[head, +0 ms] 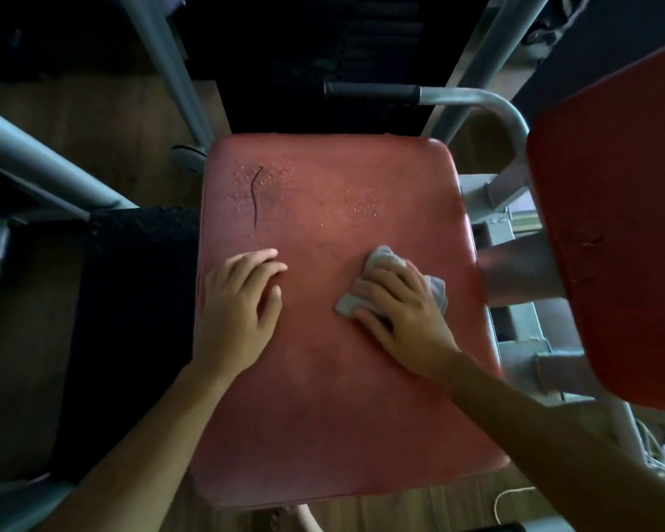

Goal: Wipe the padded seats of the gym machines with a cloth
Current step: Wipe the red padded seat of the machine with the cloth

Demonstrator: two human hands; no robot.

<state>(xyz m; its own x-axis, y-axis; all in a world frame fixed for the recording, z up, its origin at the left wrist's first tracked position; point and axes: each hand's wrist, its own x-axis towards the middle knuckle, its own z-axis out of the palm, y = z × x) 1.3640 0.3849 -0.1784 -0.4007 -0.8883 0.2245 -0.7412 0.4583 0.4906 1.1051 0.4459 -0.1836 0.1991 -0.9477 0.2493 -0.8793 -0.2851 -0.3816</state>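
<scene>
A red padded seat [334, 397] fills the middle of the head view. It has a thin dark crack and small droplets near its far left part. My right hand [404, 316] presses a crumpled grey cloth [386, 263] flat onto the right side of the seat, fingers spread over it. My left hand [239, 301] rests on the seat's left side with relaxed fingers and holds nothing. A second red pad [622, 232] stands at the right, higher and closer to the camera.
Grey metal frame tubes [162, 67] run past the seat on the left and back. A bar with a black grip [373, 92] crosses behind the seat. A black textured pad [131, 301] lies left of the seat. Wooden floor shows below, with cables at the lower right.
</scene>
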